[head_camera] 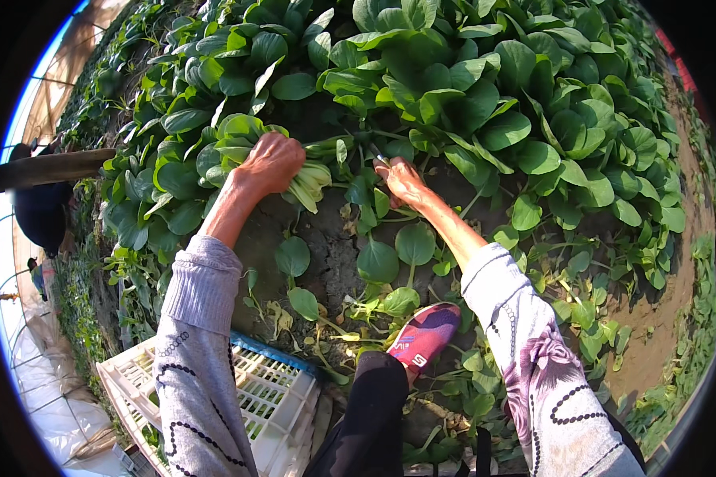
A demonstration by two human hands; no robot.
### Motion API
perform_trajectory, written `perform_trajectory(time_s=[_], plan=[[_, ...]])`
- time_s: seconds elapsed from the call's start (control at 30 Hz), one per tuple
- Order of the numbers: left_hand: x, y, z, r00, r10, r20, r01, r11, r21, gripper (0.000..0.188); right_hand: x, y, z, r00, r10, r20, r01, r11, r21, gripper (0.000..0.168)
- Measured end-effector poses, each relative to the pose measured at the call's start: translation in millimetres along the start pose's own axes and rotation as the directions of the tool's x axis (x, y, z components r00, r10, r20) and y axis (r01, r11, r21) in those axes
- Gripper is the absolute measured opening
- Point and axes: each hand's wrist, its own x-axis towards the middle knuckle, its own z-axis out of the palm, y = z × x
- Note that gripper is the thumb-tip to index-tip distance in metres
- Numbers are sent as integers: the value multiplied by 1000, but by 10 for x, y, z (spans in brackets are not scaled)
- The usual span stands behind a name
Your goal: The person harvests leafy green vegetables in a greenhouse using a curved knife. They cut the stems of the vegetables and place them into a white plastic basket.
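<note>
My left hand (271,162) is closed around a bunch of leafy greens that look like bok choy (309,183). Their pale stem ends point right and down, and the leaves spread out beyond my knuckles. A small knife (380,155) is gripped in my right hand (403,182); only a short stretch of its metal shows, and the tip is lost among the stems. Rooted bok choy plants (447,89) stand thickly just past both hands. Cut or loose leaves (377,261) lie on the dark soil (328,244) below my wrists.
White plastic crates (286,411) with a blue edge sit at my lower left. My pink-and-purple shoe (426,334) is planted among fallen leaves. A wooden beam (59,169) juts in at left, near a person in dark clothing (40,217). A bare dirt strip (644,328) runs along the right.
</note>
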Motion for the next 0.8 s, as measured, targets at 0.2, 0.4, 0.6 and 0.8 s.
perform_trajectory(time_s=[0.2, 0.4, 0.6, 0.8], plan=[[-165, 1, -267, 997, 7, 77, -3, 999, -46, 11, -625, 46, -184, 952, -267, -150, 264, 964, -40, 46], [-892, 158, -1410, 994, -26, 107, 33, 997, -64, 16, -2078, -259, -518, 888, -122, -444, 286, 902, 323, 39], [-1796, 730, -2655, 993, 38, -112, -54, 989, -140, 32, -2777, -1021, -629, 733, -432, -526, 533, 845, 49, 44], [-2582, 1031, -3480, 962, 150, -230, -152, 988, 10, 19, -3382, -1950, -428, 673, -620, -403, 721, 670, 174, 25]])
